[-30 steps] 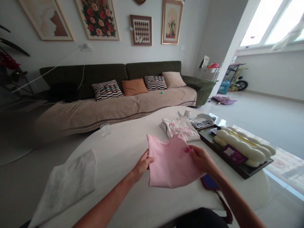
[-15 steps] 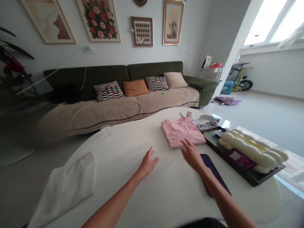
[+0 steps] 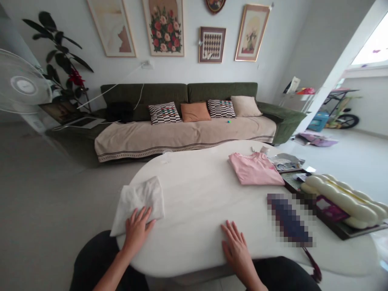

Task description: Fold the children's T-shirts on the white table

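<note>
My left hand [image 3: 138, 228] rests with fingers spread on the lower part of a folded white cloth [image 3: 145, 196], which hangs partly over the table's left edge. Its fingers lie flat and are not closed on the fabric. My right hand [image 3: 235, 240] lies on the bare white table [image 3: 194, 202] near the front edge, fingers stretched out, holding nothing. Beyond it, at the far right of the tabletop, is a folded pink T-shirt [image 3: 256, 169]. To the right of that hand lies a dark flat object [image 3: 289, 220], pixelated, with a dark strap.
A dark tray [image 3: 336, 230] on the right bears a cream, puffy tissue-box cover [image 3: 345, 198] and a purple packet [image 3: 330, 208]. A silvery plastic bag [image 3: 286, 161] lies behind it. A small clear cup [image 3: 166, 157] stands at the far left edge. Behind is a green sofa [image 3: 221, 91].
My left hand has moved left and down onto the white cloth. My right hand has drawn back from beside the pink T-shirt to the table's front edge. The view has turned left.
</note>
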Demonstrator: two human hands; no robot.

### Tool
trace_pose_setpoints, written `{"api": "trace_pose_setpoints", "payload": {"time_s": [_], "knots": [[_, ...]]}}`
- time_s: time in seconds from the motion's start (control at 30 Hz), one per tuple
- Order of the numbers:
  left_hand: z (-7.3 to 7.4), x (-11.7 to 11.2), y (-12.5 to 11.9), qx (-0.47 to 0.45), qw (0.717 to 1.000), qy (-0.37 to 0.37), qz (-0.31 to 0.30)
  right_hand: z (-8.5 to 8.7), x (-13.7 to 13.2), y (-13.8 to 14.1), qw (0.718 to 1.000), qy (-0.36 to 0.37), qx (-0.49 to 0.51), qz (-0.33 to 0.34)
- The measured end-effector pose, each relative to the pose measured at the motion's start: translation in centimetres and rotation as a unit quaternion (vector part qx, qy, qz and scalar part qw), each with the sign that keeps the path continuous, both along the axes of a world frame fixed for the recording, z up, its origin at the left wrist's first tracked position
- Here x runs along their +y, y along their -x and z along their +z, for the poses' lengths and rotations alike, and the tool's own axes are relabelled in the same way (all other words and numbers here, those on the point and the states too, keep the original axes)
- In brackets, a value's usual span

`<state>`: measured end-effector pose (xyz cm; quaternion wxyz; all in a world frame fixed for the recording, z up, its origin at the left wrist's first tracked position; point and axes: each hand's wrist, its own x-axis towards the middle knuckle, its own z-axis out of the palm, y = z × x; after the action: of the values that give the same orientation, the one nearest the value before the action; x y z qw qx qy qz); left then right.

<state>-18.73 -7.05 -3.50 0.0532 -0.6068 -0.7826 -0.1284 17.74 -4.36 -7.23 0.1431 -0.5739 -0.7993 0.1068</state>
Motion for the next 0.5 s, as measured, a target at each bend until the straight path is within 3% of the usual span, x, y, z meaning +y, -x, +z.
{"api": "trace_pose_setpoints", "payload": {"time_s": [0.13, 0.27, 0.33, 0.4, 0.5], "knots": [[1.5, -2.3, -2.9, -0.061, 0.992, 0.013, -0.109, 0.3, -0.3, 0.4, 1.0, -0.001, -0.008, -0.028], [3.0, -3.8, -4.4, -0.123, 0.958, 0.059, -0.251, 0.9, -0.6, 1.3, 0.999, 0.013, -0.017, -0.049], [3.3, -2.7, -3.7, -0.123, 0.96, 0.047, -0.246, 1.4, -0.5, 1.9, 0.997, 0.032, -0.03, -0.062], [3.4, -0.5, -2.3, -0.095, 0.978, 0.027, -0.184, 1.9, -0.5, 2.6, 0.995, 0.049, -0.049, -0.075], [3.3, 3.1, -0.2, -0.049, 0.992, 0.072, -0.088, 2.3, -0.6, 3.4, 0.991, 0.059, -0.073, -0.093]]}}
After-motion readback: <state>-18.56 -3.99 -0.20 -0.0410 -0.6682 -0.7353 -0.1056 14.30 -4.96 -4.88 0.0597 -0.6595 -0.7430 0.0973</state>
